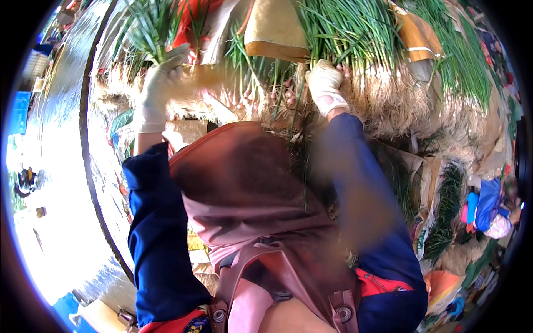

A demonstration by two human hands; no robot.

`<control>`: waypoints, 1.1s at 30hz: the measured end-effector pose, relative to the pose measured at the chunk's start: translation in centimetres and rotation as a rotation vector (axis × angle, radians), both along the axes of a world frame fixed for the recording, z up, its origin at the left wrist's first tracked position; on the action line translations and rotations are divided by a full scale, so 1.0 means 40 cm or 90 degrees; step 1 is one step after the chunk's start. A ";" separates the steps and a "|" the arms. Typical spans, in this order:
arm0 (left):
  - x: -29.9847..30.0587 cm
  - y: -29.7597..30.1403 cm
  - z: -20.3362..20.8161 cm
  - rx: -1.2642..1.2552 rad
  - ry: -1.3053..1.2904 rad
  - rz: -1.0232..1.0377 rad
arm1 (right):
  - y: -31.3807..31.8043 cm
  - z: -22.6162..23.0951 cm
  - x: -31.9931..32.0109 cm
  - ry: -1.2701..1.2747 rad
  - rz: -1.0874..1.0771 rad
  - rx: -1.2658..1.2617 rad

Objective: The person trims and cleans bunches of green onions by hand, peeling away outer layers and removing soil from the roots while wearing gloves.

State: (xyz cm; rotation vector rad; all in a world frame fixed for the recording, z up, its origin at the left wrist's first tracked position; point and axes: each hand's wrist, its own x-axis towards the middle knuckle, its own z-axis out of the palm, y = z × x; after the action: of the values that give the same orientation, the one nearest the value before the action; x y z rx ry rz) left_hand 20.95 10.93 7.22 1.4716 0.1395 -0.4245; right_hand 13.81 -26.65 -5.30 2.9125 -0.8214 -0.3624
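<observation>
White gloves cover both my hands. My left hand [157, 83] is closed round the lower stems of a bunch of spring onions [149, 32], whose green leaves fan out beyond it. To its right, my right hand [324, 81] has its fingers curled in at the left edge of a thick row of spring onions [355, 33]. Stems appear to be in its grip, though the fingertips are hidden. Pale bulbs and long tangled roots [388, 102] of that row point towards me. A few loose spring onions with reddish bulbs [290, 93] lie between the hands.
A tan sack flap [276, 28] and an orange one [417, 34] lie across the greens. More spring onions [463, 58] spread at the far right. A brown apron [239, 166] covers my lap. Bright pavement [61, 183] runs along the left; another person [488, 208] is at the right.
</observation>
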 end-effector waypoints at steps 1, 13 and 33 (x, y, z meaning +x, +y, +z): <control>-0.041 -0.006 0.000 -0.001 -0.007 -0.024 | 0.047 0.048 -0.009 0.072 0.086 0.011; -0.356 -0.355 -0.077 -0.141 0.103 -0.140 | -0.029 0.132 -0.228 -0.360 -0.283 1.251; -0.516 -0.417 -0.120 -0.200 0.291 0.024 | 0.232 0.109 -0.334 -0.276 -0.075 1.146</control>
State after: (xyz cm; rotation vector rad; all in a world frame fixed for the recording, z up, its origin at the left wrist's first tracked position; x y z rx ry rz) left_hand 0.30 -5.76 2.40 1.0450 0.4436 -0.7142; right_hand 0.43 -17.38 -0.96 4.7334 -0.9705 -0.7987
